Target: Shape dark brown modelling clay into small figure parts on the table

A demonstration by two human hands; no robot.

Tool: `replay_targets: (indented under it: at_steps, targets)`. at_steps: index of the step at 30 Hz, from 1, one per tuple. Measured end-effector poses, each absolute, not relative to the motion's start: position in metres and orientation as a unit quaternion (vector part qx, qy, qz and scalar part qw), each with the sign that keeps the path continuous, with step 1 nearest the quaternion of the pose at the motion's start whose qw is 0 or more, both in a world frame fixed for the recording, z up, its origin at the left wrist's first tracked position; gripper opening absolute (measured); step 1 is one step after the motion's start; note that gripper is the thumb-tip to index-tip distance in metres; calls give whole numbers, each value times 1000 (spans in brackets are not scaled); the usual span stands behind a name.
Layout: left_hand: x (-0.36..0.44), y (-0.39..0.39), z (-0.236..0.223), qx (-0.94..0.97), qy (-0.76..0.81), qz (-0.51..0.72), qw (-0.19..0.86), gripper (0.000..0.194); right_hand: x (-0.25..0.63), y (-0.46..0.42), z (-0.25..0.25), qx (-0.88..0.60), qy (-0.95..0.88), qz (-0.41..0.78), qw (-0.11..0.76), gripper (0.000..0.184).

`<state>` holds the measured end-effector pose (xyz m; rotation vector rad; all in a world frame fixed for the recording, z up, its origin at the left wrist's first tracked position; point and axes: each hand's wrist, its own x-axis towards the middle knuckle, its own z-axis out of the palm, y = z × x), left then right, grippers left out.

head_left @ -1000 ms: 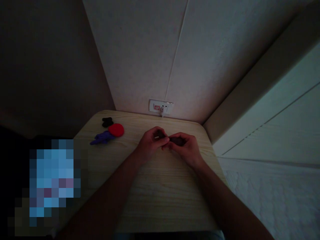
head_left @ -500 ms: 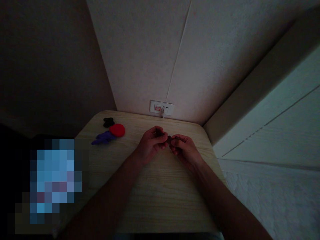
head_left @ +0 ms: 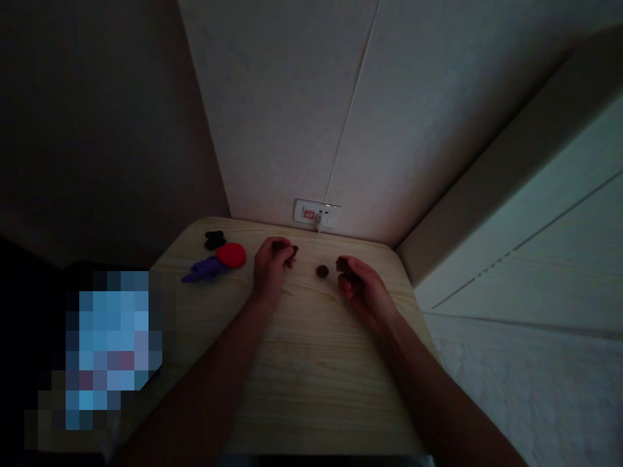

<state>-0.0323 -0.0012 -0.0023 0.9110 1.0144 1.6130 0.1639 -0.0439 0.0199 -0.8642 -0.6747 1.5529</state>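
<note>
On the light wooden table (head_left: 302, 376) my left hand (head_left: 270, 267) is closed, pinching a small dark brown lump of clay (head_left: 287, 250) at its fingertips. My right hand (head_left: 360, 287) is also closed, around another dark brown lump (head_left: 342, 265). Between the two hands a small dark brown ball (head_left: 322, 271) lies alone on the tabletop, touched by neither hand. The light is dim.
At the table's far left lie a flat red clay disc (head_left: 231, 255), a purple clay piece (head_left: 204, 270) and a black clay piece (head_left: 214, 239). A wall socket with a plug (head_left: 316, 213) sits behind the table. A white bed edge (head_left: 535, 363) runs along the right.
My hands were joined at the table's middle, working one dark lump. They have parted: the left moved left and back, the right stayed near, and a small ball now lies between them.
</note>
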Motion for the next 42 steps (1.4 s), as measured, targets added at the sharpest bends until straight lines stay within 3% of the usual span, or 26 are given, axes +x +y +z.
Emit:
replay_targets:
  at_steps: [3, 5, 14, 17, 23, 29, 37, 42]
  targets:
    - [-30, -5, -10, 540, 491, 617, 295, 16, 164, -41, 16, -341, -267, 697, 571, 24]
    - [-29, -7, -14, 592, 519, 574, 224, 18, 165, -40, 14, -324, -278, 710, 560, 27]
    - [-24, -14, -21, 639, 606, 464, 96, 34, 164, -51, 18, -302, -357, 708, 529, 54]
    - [-22, -18, -15, 618, 606, 496, 79, 35, 163, -53, 18, -315, -380, 698, 519, 47]
    - [-20, -24, -4, 591, 544, 589, 86, 25, 158, -53, 11, -347, -434, 654, 513, 38]
    - [-12, -25, 6, 558, 508, 645, 120, 20, 154, -55, 12, -336, -457, 649, 507, 56]
    - [22, 2, 45, 399, 448, 721, 345, 11, 149, -48, 11, -390, -547, 519, 528, 39]
    - [34, 24, 60, 414, 395, 707, 416, 13, 149, -47, 8, -466, -533, 451, 543, 50]
